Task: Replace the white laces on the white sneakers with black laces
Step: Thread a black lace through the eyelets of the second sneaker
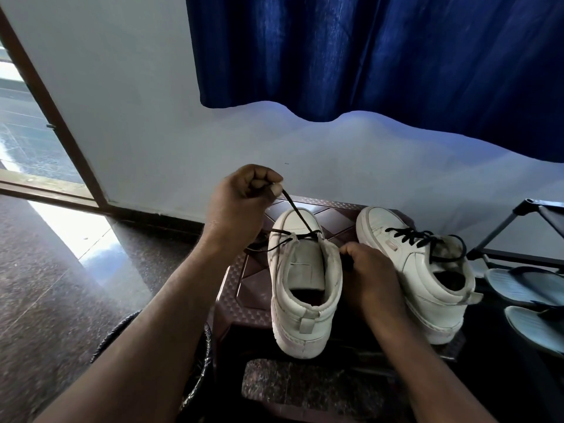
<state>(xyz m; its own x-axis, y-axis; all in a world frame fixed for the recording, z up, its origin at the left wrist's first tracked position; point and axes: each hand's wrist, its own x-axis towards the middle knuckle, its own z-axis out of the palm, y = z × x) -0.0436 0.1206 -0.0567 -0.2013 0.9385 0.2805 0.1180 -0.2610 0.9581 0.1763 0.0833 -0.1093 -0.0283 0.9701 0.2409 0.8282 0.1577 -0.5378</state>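
At the left, our left hand [244,206] is raised above the brown stool [241,288], fingers curled into a fist that pinches one black lace [297,215] and holds it taut; this lace runs down to the front eyelets of the first white sneaker [302,288], which stands on the stool with its heel toward us; our right hand [370,279] rests low against this sneaker's right collar, fingers curled, but we cannot tell if they grip anything; the second sneaker [427,270], just beside it, carries its own black lace [412,236]; we count two hands, two sneakers, two black laces, and two blue slippers [525,285] at the far right.
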